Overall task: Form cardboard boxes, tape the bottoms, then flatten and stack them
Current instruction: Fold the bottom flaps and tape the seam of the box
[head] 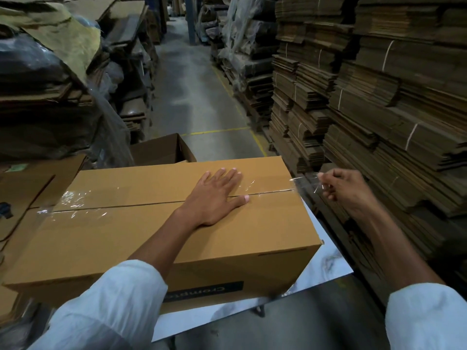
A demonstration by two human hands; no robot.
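The cardboard box (pixel 126 236) lies under the left hand (pixel 214 195), whose straight fingers (pixel 233 174) press flat across its centre seam. Just past the box's right edge, the right hand (pixel 346 190) pinches clear tape (pixel 303 179) in curled fingers. The box sits on a white tabletop (pixel 326 263); flattened cardboard stacks (pixel 379 97) rise beyond the right hand.

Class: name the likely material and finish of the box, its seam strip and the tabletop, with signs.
Box: matte brown cardboard; creased flaps, raw edges. Seam strip: clear glossy plastic tape; glints, wrinkles. Tabletop: smooth white marbled sheet, perhaps laminate; faint sheen.
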